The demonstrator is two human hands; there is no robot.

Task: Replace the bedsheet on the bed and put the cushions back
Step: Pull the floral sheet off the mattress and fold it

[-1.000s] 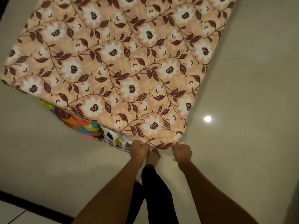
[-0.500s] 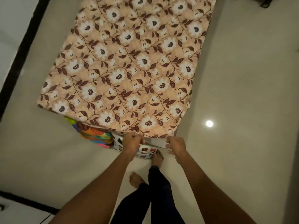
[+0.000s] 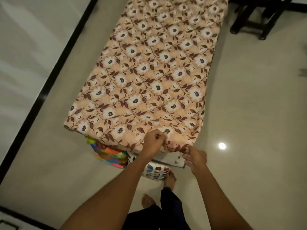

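Floor point(image 3: 249, 97): pale glossy tiles all round the bed, with a black skirting line point(image 3: 54, 77) along the wall on the left
Bedsheet point(image 3: 149, 80): peach cloth with white flowers and brown leaves, spread flat over the whole narrow bed, its near edge draped over the foot end just in front of the person
Dark furniture point(image 3: 259, 19): black legs standing on the floor beside the bed's far right corner
Arms: both bare and stretched forward and down to the foot of the bed, the left one the straighter
Cushions: a bright multicoloured one point(image 3: 109, 154) and a white one with coloured shapes point(image 3: 156, 170) lie on the floor against the foot end, partly under the sheet's overhang
Left hand point(image 3: 153, 143): knuckles up, fingers curled tight, gripping a bunch of the sheet's near edge
Right hand point(image 3: 196, 157): lower, near the right corner, fingertips pinching the hem over the pale mattress edge point(image 3: 171, 159)
Feet: bare, one point(image 3: 169, 179) just beside the white cushion, the other point(image 3: 147, 200) behind it
Reflection point(image 3: 222, 145): a small round spot of light on the tiles, right of the right hand
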